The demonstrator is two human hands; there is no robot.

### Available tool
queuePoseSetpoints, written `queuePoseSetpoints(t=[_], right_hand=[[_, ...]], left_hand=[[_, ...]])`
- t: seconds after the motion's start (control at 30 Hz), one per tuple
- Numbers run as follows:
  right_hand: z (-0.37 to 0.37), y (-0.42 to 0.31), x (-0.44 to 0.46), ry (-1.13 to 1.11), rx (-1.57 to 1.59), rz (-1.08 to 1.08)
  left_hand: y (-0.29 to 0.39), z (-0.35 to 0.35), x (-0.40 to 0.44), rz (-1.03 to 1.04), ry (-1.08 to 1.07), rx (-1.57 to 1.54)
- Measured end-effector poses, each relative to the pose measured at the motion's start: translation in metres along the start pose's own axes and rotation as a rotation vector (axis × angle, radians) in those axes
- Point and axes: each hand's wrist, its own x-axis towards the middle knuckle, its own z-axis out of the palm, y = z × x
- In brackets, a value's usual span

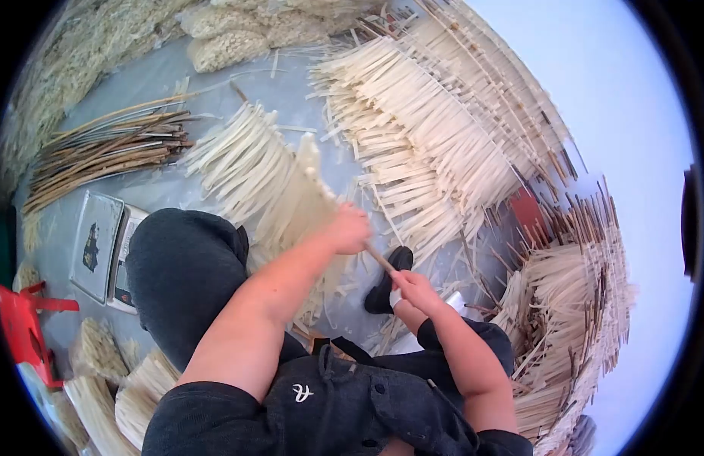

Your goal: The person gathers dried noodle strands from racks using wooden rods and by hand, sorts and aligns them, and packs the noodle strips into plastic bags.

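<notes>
A wooden stick (380,259) slants across the middle of the view, with a curtain of pale flat dried noodle strips (249,163) hanging along its far part. My left hand (350,228) is closed around the stick, right beside the near end of the strips. Its fingers are partly hidden and slightly blurred. My right hand (417,292) grips the near end of the same stick, below and to the right of the left hand. Something white shows at the right hand's edge. The nearest strips are smeared by motion.
Sticks loaded with strips (420,129) lie piled ahead, and another loaded pile (557,311) stands at right. At left are a bundle of bare sticks (112,148), a scale (97,247) and a red stool (25,327). Filled bags (230,42) line the back.
</notes>
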Motion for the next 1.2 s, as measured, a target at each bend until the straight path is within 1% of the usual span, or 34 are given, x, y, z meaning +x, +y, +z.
queuePoseSetpoints(t=[0.03, 0.07, 0.1, 0.13, 0.17, 0.2, 0.23, 0.3, 0.33, 0.4, 0.43, 0.5, 0.53, 0.6, 0.63, 0.67, 0.7, 0.73, 0.77, 0.8, 0.83, 0.87, 0.9, 0.93, 1.0, 1.03, 1.07, 1.1, 1.13, 1.2], right_hand=[[0.001, 0.004, 0.001, 0.226, -0.261, -0.250], [-0.002, 0.006, 0.002, 0.221, -0.266, -0.242], [-0.004, -0.003, -0.007, 0.198, -0.224, -0.150], [-0.006, -0.008, -0.012, 0.179, -0.177, -0.053], [-0.005, -0.014, -0.004, 0.213, -0.211, -0.023], [-0.002, -0.019, 0.009, 0.187, -0.153, 0.010], [0.006, -0.025, 0.023, 0.158, -0.093, 0.039], [0.035, -0.040, 0.047, 0.285, -0.162, -0.047], [0.046, -0.040, 0.060, 0.286, -0.152, -0.038], [0.057, -0.032, 0.082, 0.305, -0.230, -0.233], [0.054, -0.046, 0.075, 0.310, -0.222, -0.228], [0.041, -0.068, 0.050, -0.056, 0.204, 0.158], [0.035, -0.065, 0.043, -0.051, 0.213, 0.163], [0.023, -0.060, 0.027, -0.232, 0.383, 0.209], [0.019, -0.064, 0.016, -0.269, 0.452, 0.260], [0.016, -0.059, 0.011, -0.271, 0.455, 0.262], [0.013, -0.054, 0.005, -0.339, 0.535, 0.279], [0.010, -0.050, 0.001, -0.409, 0.613, 0.294], [0.006, -0.051, -0.003, -0.416, 0.611, 0.294], [0.005, -0.053, -0.009, -0.495, 0.699, 0.298], [0.006, -0.054, -0.014, -0.576, 0.790, 0.299], [0.010, -0.053, -0.019, -0.587, 0.802, 0.294], [0.016, -0.049, -0.026, -0.692, 0.949, 0.335], [0.020, -0.044, -0.033, -0.794, 1.089, 0.375], [0.027, -0.026, -0.045, -0.814, 1.090, 0.360], [0.029, -0.018, -0.049, -0.665, 0.956, 0.337], [0.028, -0.012, -0.053, -0.512, 0.824, 0.318], [0.025, -0.010, -0.050, -0.328, 0.624, 0.326], [0.028, -0.007, -0.051, -0.317, 0.625, 0.328], [0.040, -0.007, -0.044, 0.020, 0.295, 0.202]], left_hand=[[0.005, 0.005, 0.004, -0.005, -0.003, -0.010], [0.011, 0.010, 0.011, 0.016, 0.056, -0.008], [0.016, 0.016, 0.015, 0.040, 0.110, -0.009], [0.016, 0.028, 0.018, 0.046, 0.104, -0.025], [0.011, 0.044, 0.020, -0.092, 0.238, 0.031], [0.007, 0.055, 0.020, -0.230, 0.368, 0.090], [-0.001, 0.060, 0.016, -0.220, 0.356, 0.082], [-0.024, 0.065, 0.008, -0.429, 0.688, 0.019], [-0.031, 0.061, 0.004, -0.424, 0.677, 0.016], [-0.037, 0.047, -0.003, -0.665, 0.772, -0.072], [-0.041, 0.044, -0.006, -0.657, 0.766, -0.074], [-0.043, 0.038, -0.010, -0.496, 0.684, -0.003], [-0.040, 0.029, -0.011, -0.489, 0.676, -0.007], [-0.034, 0.009, -0.015, -0.320, 0.402, -0.106], [-0.031, 0.004, -0.016, -0.319, 0.398, -0.107], [-0.026, 0.000, -0.016, -0.266, 0.377, -0.112], [-0.020, -0.005, -0.015, -0.214, 0.359, -0.117], [-0.014, -0.014, -0.013, -0.219, 0.358, -0.115], [-0.010, -0.026, -0.009, -0.244, 0.215, -0.082], [-0.006, -0.037, -0.008, -0.267, 0.065, -0.050], [-0.003, -0.047, -0.009, -0.271, 0.055, -0.043], [0.000, -0.059, -0.010, -0.277, -0.054, -0.026], [0.005, -0.069, -0.012, -0.279, -0.167, -0.009], [0.015, -0.078, -0.014, -0.277, -0.177, -0.001], [0.037, -0.091, -0.017, -0.269, -0.409, 0.003], [0.038, -0.075, -0.020, -0.265, -0.405, 0.007], [0.036, -0.042, -0.023, -0.181, -0.114, -0.012], [0.036, -0.013, -0.024, -0.096, 0.174, -0.037], [0.037, 0.005, -0.024, -0.088, 0.178, -0.043], [0.036, 0.024, -0.023, -0.178, 0.407, -0.098]])
